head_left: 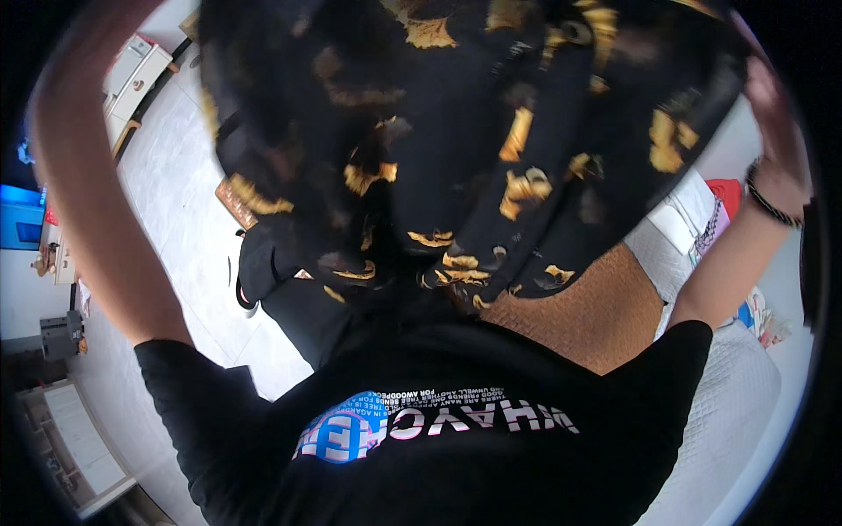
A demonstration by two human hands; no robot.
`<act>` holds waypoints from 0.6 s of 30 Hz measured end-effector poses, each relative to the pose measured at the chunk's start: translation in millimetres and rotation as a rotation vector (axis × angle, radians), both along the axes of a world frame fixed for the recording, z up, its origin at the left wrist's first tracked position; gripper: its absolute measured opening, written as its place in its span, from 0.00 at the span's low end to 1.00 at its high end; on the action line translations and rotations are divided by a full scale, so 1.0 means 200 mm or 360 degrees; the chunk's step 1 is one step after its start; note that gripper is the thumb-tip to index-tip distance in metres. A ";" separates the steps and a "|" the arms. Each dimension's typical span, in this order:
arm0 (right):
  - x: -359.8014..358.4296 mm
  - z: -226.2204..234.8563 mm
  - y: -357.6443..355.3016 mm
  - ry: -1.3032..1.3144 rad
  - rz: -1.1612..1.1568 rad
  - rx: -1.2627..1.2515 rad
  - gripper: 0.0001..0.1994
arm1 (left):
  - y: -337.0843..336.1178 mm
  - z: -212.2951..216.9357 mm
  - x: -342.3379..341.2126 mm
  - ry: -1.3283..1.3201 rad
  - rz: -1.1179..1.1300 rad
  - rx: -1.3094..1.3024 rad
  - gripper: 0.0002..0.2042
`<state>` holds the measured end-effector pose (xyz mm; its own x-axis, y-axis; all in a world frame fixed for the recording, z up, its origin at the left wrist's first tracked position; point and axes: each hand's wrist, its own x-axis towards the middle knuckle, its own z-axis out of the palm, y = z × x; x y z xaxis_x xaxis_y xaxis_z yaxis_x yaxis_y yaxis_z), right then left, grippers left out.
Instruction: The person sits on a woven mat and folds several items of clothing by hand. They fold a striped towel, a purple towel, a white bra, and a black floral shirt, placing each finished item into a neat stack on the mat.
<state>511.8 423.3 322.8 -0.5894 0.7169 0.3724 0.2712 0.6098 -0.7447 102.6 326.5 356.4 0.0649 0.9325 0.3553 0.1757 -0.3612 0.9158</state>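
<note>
A large black cloth [456,158] printed with gold-yellow leaves hangs raised in front of me, in loose folds. It fills the upper middle of the view, and its lower edge comes down close to my black shirt. At the cloth's right border is my right hand [774,114], lifted high and closed on the fabric, with its fingers partly blurred and hidden. A dark braided band [772,197] circles that wrist. My left forearm stretches up along the left side, and its hand lies beyond the top edge of the view.
A brown woven mat [596,307] lies below the cloth, beside a pale quilted surface [728,421] with folded white fabric [688,210] and red fabric [724,193]. To the left are the light tiled floor [180,149], a white drawer cabinet [136,83], a lit screen [22,219] and a grey box [61,336].
</note>
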 end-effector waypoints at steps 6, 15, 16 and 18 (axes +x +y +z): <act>-0.30 -0.45 0.54 0.0037 0.0130 -0.0390 0.22 | 0.46 -0.60 -0.12 0.1121 0.0081 -0.0348 0.18; -0.53 -1.93 0.73 -0.0410 -0.0551 -0.0586 0.28 | 0.21 -1.84 0.00 0.0862 0.0856 -0.0497 0.22; -0.50 -1.88 0.59 -0.0443 -0.0569 -0.0556 0.26 | 0.02 -1.88 0.02 0.0809 0.0910 -0.0571 0.21; -0.32 -1.97 0.33 -0.0312 -0.0718 -0.0467 0.21 | -0.33 -1.98 0.05 0.0771 0.1027 -0.0965 0.22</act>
